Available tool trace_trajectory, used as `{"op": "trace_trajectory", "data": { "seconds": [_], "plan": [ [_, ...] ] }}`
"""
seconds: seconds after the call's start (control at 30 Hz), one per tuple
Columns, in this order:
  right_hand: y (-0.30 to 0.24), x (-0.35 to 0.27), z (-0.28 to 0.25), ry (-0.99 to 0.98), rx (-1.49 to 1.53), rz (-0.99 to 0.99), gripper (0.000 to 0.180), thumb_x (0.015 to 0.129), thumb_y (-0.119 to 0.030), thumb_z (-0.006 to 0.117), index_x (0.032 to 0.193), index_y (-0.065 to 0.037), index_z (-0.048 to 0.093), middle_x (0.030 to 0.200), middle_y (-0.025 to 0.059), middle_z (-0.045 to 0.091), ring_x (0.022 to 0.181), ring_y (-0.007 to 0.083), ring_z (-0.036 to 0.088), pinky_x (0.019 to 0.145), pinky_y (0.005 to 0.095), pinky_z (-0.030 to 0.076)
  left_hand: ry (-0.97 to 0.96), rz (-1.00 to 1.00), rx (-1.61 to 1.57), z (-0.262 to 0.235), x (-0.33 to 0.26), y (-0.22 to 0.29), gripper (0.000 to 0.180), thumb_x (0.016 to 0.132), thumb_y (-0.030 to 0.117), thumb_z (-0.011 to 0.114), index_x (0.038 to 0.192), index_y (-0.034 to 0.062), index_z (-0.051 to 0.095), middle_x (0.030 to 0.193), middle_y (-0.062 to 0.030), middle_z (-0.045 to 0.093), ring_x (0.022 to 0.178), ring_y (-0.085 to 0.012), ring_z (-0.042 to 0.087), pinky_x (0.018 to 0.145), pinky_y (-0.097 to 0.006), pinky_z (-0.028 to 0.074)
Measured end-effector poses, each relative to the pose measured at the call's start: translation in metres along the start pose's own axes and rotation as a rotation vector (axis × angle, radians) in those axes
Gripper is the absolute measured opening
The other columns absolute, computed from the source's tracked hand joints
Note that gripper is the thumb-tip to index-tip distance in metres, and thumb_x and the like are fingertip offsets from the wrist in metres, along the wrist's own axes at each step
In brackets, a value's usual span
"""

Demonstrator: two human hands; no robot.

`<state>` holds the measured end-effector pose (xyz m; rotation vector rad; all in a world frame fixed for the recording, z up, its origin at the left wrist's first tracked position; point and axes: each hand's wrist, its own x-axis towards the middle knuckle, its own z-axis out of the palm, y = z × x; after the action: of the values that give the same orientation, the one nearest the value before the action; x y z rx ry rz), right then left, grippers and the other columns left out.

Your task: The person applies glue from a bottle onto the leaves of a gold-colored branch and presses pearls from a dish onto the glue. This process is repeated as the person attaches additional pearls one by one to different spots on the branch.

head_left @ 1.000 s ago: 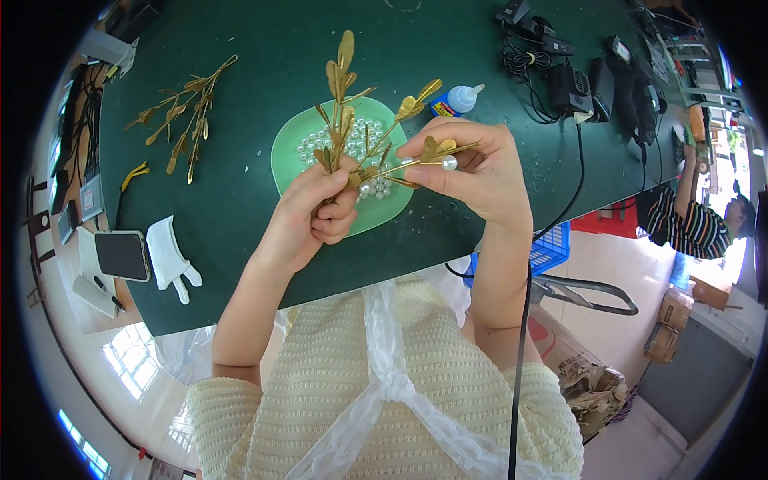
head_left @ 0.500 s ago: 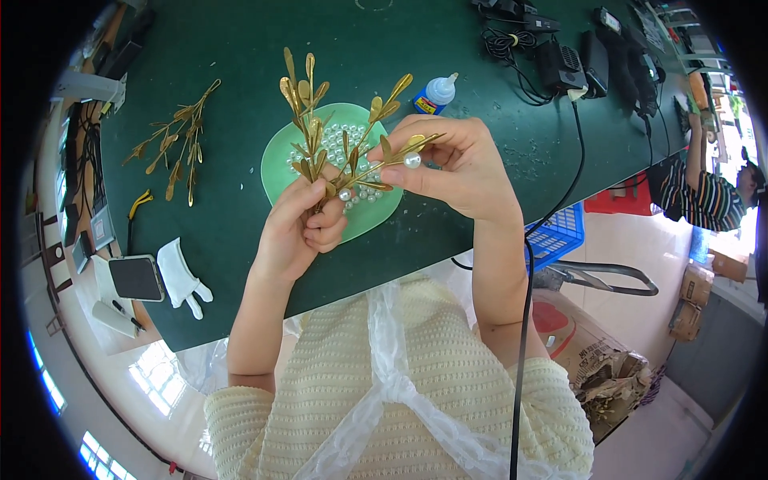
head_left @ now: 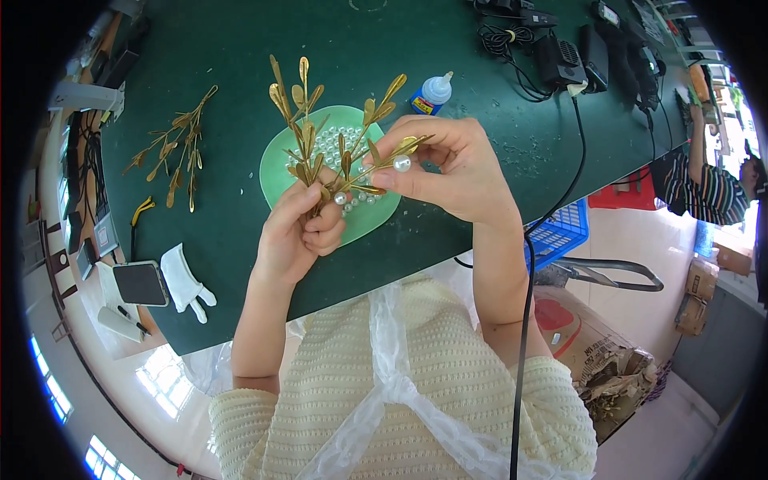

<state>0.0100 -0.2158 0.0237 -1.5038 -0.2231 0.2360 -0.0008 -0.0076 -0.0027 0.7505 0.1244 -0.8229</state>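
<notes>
My left hand (head_left: 300, 228) is closed round the lower stems of a gold leaf branch (head_left: 305, 128), held above a light green tray (head_left: 276, 172). White pearl beads (head_left: 346, 141) lie loose in that tray. My right hand (head_left: 448, 168) pinches one side twig of the same branch between thumb and fingers. A large pearl (head_left: 402, 163) sits on this twig beside the thumb. Another pearl (head_left: 340, 198) shows on the branch near my left fingers. Just beyond my right hand stands a glue bottle (head_left: 432, 94) with a blue label and pale nozzle.
Another gold branch (head_left: 180, 144) lies on the green table (head_left: 240, 48) at left. Nearby are yellow-handled pliers (head_left: 142, 210), a phone (head_left: 142, 284) and a white glove (head_left: 182, 280). Black adapters (head_left: 560, 60) and cables fill the far right. A blue crate (head_left: 560, 232) stands below the table's right edge.
The branch has tilted slightly, its upper leaves shifting left and its right twig moving a little left with my right hand. Both hands keep their hold.
</notes>
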Motion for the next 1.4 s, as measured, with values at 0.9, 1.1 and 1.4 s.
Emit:
{"op": "trace_trajectory", "data": {
  "seconds": [0.9,1.1,1.4],
  "plan": [
    [0.004,-0.004,0.0,0.077,0.004,-0.05,0.012,0.071,-0.007,0.068,0.081,-0.002,0.064,0.065,-0.0033,0.053,0.051,0.0006,0.039,0.046,0.0168,0.03,-0.029,-0.004,-0.048,-0.004,0.0,-0.001,0.031,0.087,0.028,0.039,0.094,-0.0021,0.045,0.053,0.0037,0.023,0.041,-0.0054,0.021,0.037,-0.021,0.014],
    [-0.003,-0.018,0.001,0.24,0.242,-0.026,0.01,0.077,-0.002,0.061,0.085,0.003,0.06,0.075,0.0024,0.058,0.066,0.0048,0.052,0.058,0.0162,0.041,-0.165,-0.047,-0.217,-0.01,0.0,0.003,0.034,0.087,0.031,0.033,0.089,-0.0012,0.043,0.051,0.0039,0.022,0.038,-0.0062,0.018,0.035,-0.022,0.014],
    [-0.008,-0.035,0.014,0.259,0.096,-0.129,0.011,0.077,0.001,0.055,0.086,0.002,0.061,0.071,0.0022,0.058,0.062,0.0056,0.052,0.057,0.0172,0.04,-0.428,-0.062,-0.322,-0.02,-0.002,-0.003,0.037,0.082,0.031,0.032,0.102,0.0036,0.048,0.051,0.0032,0.024,0.039,-0.0078,0.018,0.036,-0.023,0.014]
  ]
}}
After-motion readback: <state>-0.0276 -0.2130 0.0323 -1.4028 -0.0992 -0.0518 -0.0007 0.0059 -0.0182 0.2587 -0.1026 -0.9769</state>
